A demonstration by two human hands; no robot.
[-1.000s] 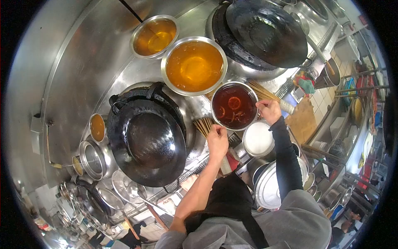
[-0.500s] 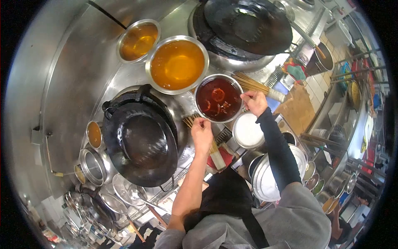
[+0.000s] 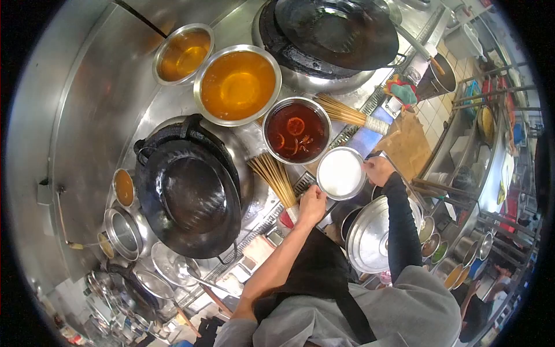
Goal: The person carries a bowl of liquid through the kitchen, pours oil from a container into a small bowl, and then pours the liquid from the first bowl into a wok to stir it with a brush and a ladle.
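Note:
My left hand (image 3: pixel 313 205) pinches the lower left rim of a round metal bowl (image 3: pixel 341 173) filled with something white. On the opposite side, my right hand (image 3: pixel 378 170) has its fingers closed at the same bowl's rim. Just beyond it stands a metal bowl of dark red liquid (image 3: pixel 296 131) with round slices and small pieces floating in it. A bamboo brush (image 3: pixel 273 176) lies left of my left hand, bristles pointing away. A second bamboo brush (image 3: pixel 347 114) rests beside the red liquid's bowl.
Two bowls of amber liquid, a large one (image 3: pixel 238 85) and a smaller one (image 3: pixel 184 54), stand farther back. A black wok (image 3: pixel 191 199) sits on the left, another wok (image 3: pixel 338 32) at the top. Near my right arm is a large metal lid (image 3: pixel 376 237).
Both hands have let go of the bowl of red liquid, which stays on the counter. They have moved nearer to me and taken hold of the bowl of white contents.

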